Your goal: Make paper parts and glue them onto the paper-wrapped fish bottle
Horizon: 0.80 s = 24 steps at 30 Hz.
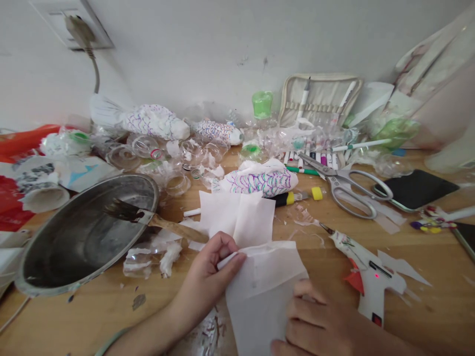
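Note:
My left hand (213,272) pinches the upper left edge of a sheet of white paper (260,296), which has a folded band along its top. Over the sheet's right side my right hand (315,321) is closed, fingers curled at the paper's edge. Just beyond lies another creased white paper piece (237,217). Behind that is a white fish shape (260,178) with purple and green scale lines. A glue gun (371,277) with a lit red light lies to the right of my right hand, its nozzle pointing away.
A metal basin (85,237) with a wooden-handled brush (159,222) across its rim stands at left. Scissors (349,188), a yellow-black cutter (289,199) and a phone (419,190) lie right. Two more fish (156,121), plastic bottle pieces and markers line the wall.

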{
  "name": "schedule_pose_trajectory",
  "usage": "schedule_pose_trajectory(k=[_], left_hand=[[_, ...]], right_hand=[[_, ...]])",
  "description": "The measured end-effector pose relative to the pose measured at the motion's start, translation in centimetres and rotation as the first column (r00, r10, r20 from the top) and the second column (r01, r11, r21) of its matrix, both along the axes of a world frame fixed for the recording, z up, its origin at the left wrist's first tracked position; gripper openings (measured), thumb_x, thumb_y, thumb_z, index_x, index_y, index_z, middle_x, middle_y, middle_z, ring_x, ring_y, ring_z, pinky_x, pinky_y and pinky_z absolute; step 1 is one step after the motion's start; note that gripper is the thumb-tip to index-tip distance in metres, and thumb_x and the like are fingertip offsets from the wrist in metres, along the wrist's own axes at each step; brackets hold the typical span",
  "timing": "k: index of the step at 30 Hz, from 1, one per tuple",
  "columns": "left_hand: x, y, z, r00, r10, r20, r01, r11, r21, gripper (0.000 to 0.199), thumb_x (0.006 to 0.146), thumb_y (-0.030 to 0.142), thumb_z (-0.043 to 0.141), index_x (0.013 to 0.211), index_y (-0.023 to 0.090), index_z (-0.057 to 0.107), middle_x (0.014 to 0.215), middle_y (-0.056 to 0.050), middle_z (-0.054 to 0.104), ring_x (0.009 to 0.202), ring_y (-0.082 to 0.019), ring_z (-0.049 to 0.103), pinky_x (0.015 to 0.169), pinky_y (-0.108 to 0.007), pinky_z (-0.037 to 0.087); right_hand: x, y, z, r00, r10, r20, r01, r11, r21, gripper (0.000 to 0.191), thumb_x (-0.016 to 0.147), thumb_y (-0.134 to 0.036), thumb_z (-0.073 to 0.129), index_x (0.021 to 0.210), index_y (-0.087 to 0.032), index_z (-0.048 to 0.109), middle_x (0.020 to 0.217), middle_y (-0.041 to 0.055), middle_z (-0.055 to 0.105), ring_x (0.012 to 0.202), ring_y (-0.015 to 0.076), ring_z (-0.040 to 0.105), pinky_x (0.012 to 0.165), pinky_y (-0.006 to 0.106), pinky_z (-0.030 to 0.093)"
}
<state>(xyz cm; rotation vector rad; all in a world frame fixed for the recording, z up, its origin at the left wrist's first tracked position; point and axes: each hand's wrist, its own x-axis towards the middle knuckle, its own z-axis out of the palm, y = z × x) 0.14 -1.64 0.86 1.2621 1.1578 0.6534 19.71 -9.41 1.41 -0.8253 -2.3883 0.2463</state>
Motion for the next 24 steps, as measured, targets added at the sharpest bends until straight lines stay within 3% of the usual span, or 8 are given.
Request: schedule_pose_trajectory(k=[3, 6, 9, 11, 16, 21, 24], left_hand=[[0.0, -0.2, 0.0, 0.999, -0.037, -0.027, 0.038, 0.999, 0.037, 0.019, 0.08, 0.033, 0.057, 0.073, 0.02, 0.045, 0.063, 0.007, 0.044, 0.056, -0.009, 0.038, 0.049, -0.017, 0.031], [-0.2, -0.5, -0.1, 0.996, -0.075, -0.055, 0.08, 0.992, 0.101, 0.015, 0.082, 0.03, 0.056, 0.073, 0.02, 0.048, 0.066, 0.005, 0.047, 0.061, -0.01, 0.044, 0.053, -0.019, 0.036], [-0.6, -1.0, -0.4, 0.987, -0.151, -0.049, 0.157, 0.979, 0.127, 0.011, 0.084, 0.028, 0.054, 0.077, 0.02, 0.051, 0.073, 0.002, 0.055, 0.068, -0.013, 0.052, 0.061, -0.022, 0.041], [-0.9, -1.3, -0.5, 0.976, -0.219, -0.02, 0.219, 0.966, 0.134, 0.009, 0.086, 0.028, 0.053, 0.08, 0.021, 0.052, 0.079, -0.001, 0.06, 0.074, -0.014, 0.055, 0.066, -0.023, 0.043], [-1.0, -1.7, -0.4, 0.94, -0.303, 0.155, 0.301, 0.953, 0.039, 0.01, 0.087, 0.027, 0.055, 0.081, 0.022, 0.048, 0.088, 0.0, 0.062, 0.083, -0.013, 0.056, 0.074, -0.023, 0.042], [-0.7, -1.2, -0.6, 0.928, -0.26, 0.265, 0.304, 0.942, -0.141, 0.021, 0.083, 0.036, 0.062, 0.08, 0.021, 0.047, 0.078, 0.005, 0.051, 0.064, -0.007, 0.042, 0.058, -0.016, 0.034], [-0.8, -1.1, -1.0, 0.911, -0.271, 0.312, 0.355, 0.899, -0.255, 0.031, 0.076, 0.042, 0.068, 0.08, 0.022, 0.045, 0.071, 0.007, 0.045, 0.056, -0.006, 0.035, 0.05, -0.016, 0.027]], right_hand=[[0.3, 0.3, 0.0, 0.987, -0.1, -0.127, 0.101, 0.995, 0.004, 0.029, 0.096, -0.014, 0.033, 0.103, -0.015, 0.06, 0.072, -0.0002, 0.061, 0.068, 0.0147, 0.051, 0.075, 0.033, 0.039], [0.6, 0.8, -0.3, 0.92, -0.303, -0.248, 0.283, 0.952, -0.111, 0.032, 0.086, -0.003, 0.039, 0.111, -0.014, 0.055, 0.093, 0.0045, 0.06, 0.085, 0.0157, 0.053, 0.078, 0.031, 0.04], [0.8, 1.2, -0.6, 0.878, -0.428, -0.215, 0.38, 0.896, -0.231, 0.031, 0.086, -0.012, 0.05, 0.116, -0.019, 0.052, 0.108, 0.0049, 0.056, 0.101, 0.0175, 0.05, 0.086, 0.031, 0.039], [0.8, 1.4, -0.7, 0.89, -0.408, -0.202, 0.347, 0.895, -0.28, 0.028, 0.085, -0.018, 0.057, 0.113, -0.021, 0.052, 0.102, 0.0024, 0.059, 0.096, 0.0179, 0.051, 0.083, 0.032, 0.04], [0.4, 1.4, -0.8, 0.918, -0.309, -0.249, 0.22, 0.919, -0.328, 0.015, 0.085, -0.007, 0.052, 0.092, -0.019, 0.057, 0.079, -0.003, 0.062, 0.074, 0.0132, 0.051, 0.068, 0.029, 0.039], [0.7, 1.4, -1.0, 0.934, -0.288, -0.211, 0.239, 0.943, -0.232, 0.012, 0.09, -0.011, 0.049, 0.094, -0.018, 0.06, 0.082, -0.0007, 0.062, 0.077, 0.0142, 0.051, 0.073, 0.031, 0.039], [0.9, 1.5, -1.0, 0.944, -0.285, -0.166, 0.263, 0.954, -0.143, 0.016, 0.093, -0.013, 0.046, 0.094, -0.017, 0.062, 0.081, 0.0002, 0.062, 0.078, 0.0153, 0.051, 0.075, 0.032, 0.036]])
